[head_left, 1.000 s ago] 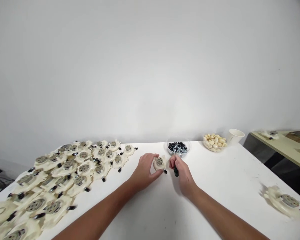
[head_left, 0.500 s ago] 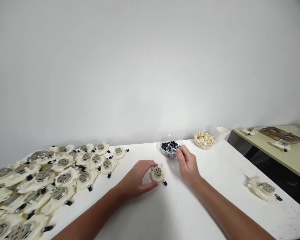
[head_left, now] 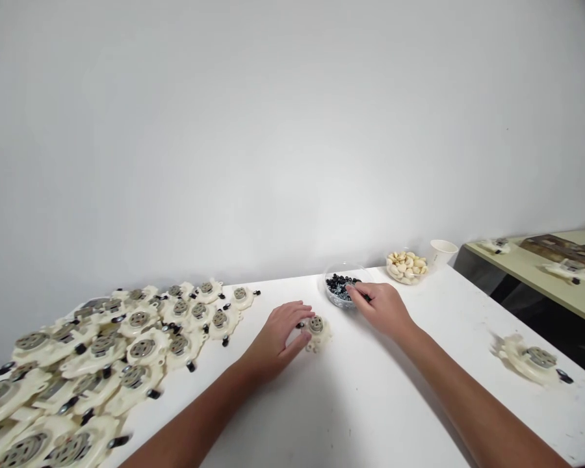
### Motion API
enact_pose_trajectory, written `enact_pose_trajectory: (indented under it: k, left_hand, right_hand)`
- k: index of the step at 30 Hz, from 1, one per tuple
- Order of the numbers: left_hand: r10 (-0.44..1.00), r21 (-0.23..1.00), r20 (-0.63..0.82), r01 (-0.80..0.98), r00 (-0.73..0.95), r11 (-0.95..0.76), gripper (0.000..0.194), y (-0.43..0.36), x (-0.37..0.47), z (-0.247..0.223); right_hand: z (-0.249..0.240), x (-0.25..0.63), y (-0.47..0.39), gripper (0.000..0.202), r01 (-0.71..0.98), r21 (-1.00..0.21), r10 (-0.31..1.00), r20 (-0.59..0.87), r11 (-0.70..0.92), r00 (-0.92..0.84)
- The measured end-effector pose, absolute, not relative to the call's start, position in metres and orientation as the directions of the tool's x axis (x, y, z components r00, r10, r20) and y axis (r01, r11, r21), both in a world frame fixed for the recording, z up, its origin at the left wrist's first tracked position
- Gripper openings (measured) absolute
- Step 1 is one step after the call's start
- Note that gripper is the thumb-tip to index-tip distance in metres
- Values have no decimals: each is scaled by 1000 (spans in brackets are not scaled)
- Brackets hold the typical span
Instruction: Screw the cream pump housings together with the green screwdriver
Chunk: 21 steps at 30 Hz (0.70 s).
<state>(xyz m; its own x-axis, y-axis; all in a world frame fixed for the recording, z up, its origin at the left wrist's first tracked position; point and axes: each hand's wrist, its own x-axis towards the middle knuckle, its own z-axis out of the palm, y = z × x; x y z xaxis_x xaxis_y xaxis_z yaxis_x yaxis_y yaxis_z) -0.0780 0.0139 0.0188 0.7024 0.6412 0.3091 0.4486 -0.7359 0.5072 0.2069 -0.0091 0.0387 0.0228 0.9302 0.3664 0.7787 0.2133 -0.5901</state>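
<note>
Both arms reach forward, left hand (head_left: 285, 335) loosely curled open, right hand's (head_left: 377, 305) fingertips (head_left: 353, 294) drawn together.

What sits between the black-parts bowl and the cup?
In the head view, the pale-pieces bowl sits between black-parts bowl and cup, at the back of the table.

Cream part (head_left: 319, 329), now turned: its black tip (head_left: 300, 325), formerly at lower right, lies at upper left. Right hand (head_left: 379, 310), formerly beside the part, now has its fingertips (head_left: 351, 291) at the bowl (head_left: 338, 301).
</note>
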Motion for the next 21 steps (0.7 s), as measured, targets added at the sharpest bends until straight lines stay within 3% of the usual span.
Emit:
enact_pose_trajectory:
  k: [8, 13, 17, 21]
  left_hand:
    - [648, 562, 274, 428, 711, -707, 29, 12, -74, 29]
    - [682, 609, 270, 428, 680, -668, 28, 14, -76, 22]
    - [704, 621, 274, 439, 655, -649, 26, 15, -75, 17]
    - [709, 619, 274, 445, 650, -647, 29, 12, -74, 20]
  right_hand:
    - [51, 202, -25, 58, 694, -592, 912, 291, 410, -290]
    - [54, 189, -38, 53, 531, -720, 889, 288, 447, -357]
    - [54, 189, -31, 34, 750, -549, 923, 312, 369, -226]
    - [60, 188, -17, 16, 831, -427, 933, 209, 356, -293]
